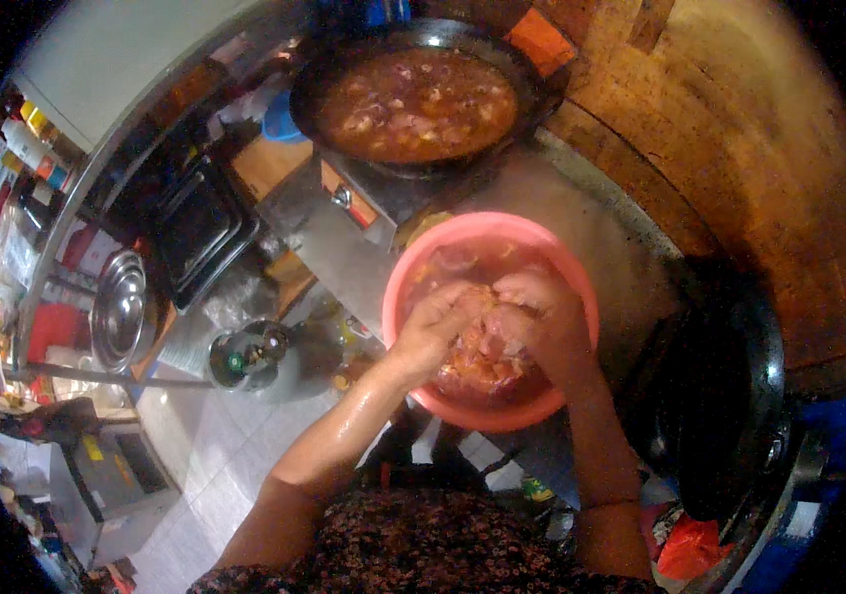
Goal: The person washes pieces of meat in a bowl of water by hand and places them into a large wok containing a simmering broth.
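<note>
Before me stands a round pink plastic basin [592,327] holding raw meat pieces [479,371] in reddish liquid. My left hand [434,323] comes in from the lower left, over the basin's middle, its fingers curled against the meat. Opposite it, my right hand [542,308] is inside the basin, also against the meat, and its fingertips are partly hidden. Between the two hands some meat pieces are held. Beyond the basin sits a large dark wok [304,119] on a stove, filled with brown broth and chunks of food [419,108].
A second large dark wok [705,401] stands at the right. On the left are a black tray [200,230], a round metal lid or bowl [122,312] and a glass-like container [245,360]. A blue bowl [282,119] is beside the far wok. Low at the right lies a red plastic bag [690,549].
</note>
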Available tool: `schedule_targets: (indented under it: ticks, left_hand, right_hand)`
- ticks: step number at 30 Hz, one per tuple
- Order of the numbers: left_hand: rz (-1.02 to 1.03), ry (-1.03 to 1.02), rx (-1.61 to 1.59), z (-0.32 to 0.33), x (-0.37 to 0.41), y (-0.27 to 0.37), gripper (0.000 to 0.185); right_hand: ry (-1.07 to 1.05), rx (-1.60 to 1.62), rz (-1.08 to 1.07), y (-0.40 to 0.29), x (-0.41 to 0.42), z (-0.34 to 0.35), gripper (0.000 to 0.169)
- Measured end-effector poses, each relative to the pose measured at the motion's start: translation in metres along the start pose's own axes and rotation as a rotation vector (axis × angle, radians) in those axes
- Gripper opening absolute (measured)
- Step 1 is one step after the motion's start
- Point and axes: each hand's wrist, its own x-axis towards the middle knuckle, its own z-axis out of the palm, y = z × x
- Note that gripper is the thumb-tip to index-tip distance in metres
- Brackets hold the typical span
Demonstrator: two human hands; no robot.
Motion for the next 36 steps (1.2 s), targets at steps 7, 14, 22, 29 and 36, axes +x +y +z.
schedule_targets:
  ticks: [7, 14, 22, 29, 36]
  left_hand:
    - [-0.062, -0.018, 0.055, -0.002, -0.005, -0.003, 0.018]
    - [0.187, 0.057, 0.528, -0.003, 0.002, -0.018, 0.014]
    - [0.023, 0.042, 0.544, -0.006, -0.002, -0.011, 0.035]
    - [0.343, -0.066, 1.05, 0.011, -0.005, -0.006, 0.056]
    - [0.416, 0.055, 1.248, 0.011, 0.003, -0.014, 0.017]
  right_hand:
    - [-0.097, -0.312, -0.143, -0.023, 0.0, 0.0, 0.007]
    - [-0.178, -0.417, -0.21, 0.004, -0.005, -0.013, 0.012]
    - [-0.268, -0.318, -0.001, -0.007, -0.009, -0.012, 0.014]
    - [-0.173, -0.23, -0.016, 0.027, -0.013, -0.004, 0.011]
    - [-0.053, -0.685, -0.302, 0.03, -0.019, 0.005, 0.004]
